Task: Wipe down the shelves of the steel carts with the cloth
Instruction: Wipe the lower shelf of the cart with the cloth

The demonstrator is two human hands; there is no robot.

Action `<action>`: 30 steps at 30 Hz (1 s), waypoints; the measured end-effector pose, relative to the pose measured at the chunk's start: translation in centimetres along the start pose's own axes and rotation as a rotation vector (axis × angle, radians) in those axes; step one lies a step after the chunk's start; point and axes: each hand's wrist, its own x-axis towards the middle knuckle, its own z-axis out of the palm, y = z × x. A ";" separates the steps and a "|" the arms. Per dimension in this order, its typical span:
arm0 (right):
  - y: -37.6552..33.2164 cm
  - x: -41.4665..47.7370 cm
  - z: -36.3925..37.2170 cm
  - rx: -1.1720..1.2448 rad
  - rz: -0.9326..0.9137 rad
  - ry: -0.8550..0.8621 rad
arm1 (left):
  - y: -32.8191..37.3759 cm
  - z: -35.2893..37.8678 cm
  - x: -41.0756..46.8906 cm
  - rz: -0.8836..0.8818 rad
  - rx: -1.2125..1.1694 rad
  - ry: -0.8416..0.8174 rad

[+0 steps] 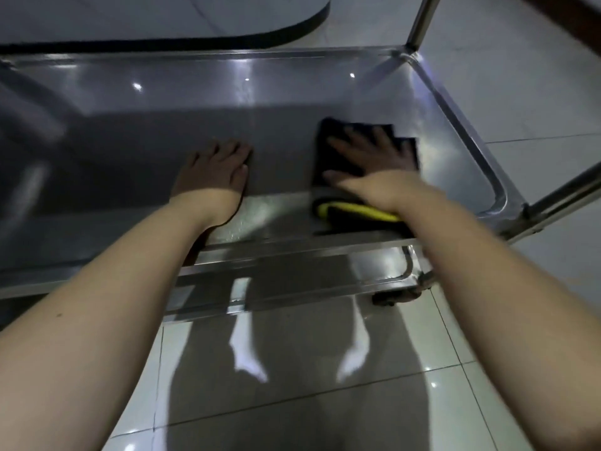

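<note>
I see glossy tiled floor (292, 385), pale squares. Steel cart shelf (195, 102) polished, reflective, raised rounded rim, tubular post (422, 21). My left hand (214, 174) flat on bare steel, fingers straight, close together. My right hand (367, 161) presses folded dark cloth (335, 177), yellow-edged, shelf's right half; fingers spread.

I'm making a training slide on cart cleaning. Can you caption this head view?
Right hand presses a black, yellow-edged cloth on the steel cart shelf; left hand rests flat beside it.
</note>
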 end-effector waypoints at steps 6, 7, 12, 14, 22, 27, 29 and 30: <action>7.4 0.9 -1.7 -0.014 0.425 -0.054 | 0.0 0.7 0.2 -0.011 -0.034 0.011; 5.2 1.5 -1.6 -0.005 0.396 -0.053 | 0.0 0.6 0.1 -0.018 -0.041 0.008; -10.4 1.2 1.7 -0.011 -0.059 -0.042 | 0.0 0.1 -0.4 -0.021 -0.057 0.030; -12.5 0.5 2.3 0.004 -0.153 -0.036 | -0.2 0.0 -0.4 -0.019 -0.078 0.029; 5.7 -2.0 -0.4 0.005 0.190 -0.014 | 0.3 0.1 -0.6 -0.049 -0.060 -0.005; 8.7 -3.2 -1.3 0.026 0.470 -0.031 | 1.2 0.2 -0.5 -0.073 -0.027 0.025; 4.1 -2.9 -0.9 0.044 0.421 -0.034 | 1.3 0.1 -0.4 -0.072 -0.046 0.023; 0.8 -3.0 -0.3 0.031 0.338 -0.034 | 1.2 0.1 -0.4 -0.070 -0.068 0.022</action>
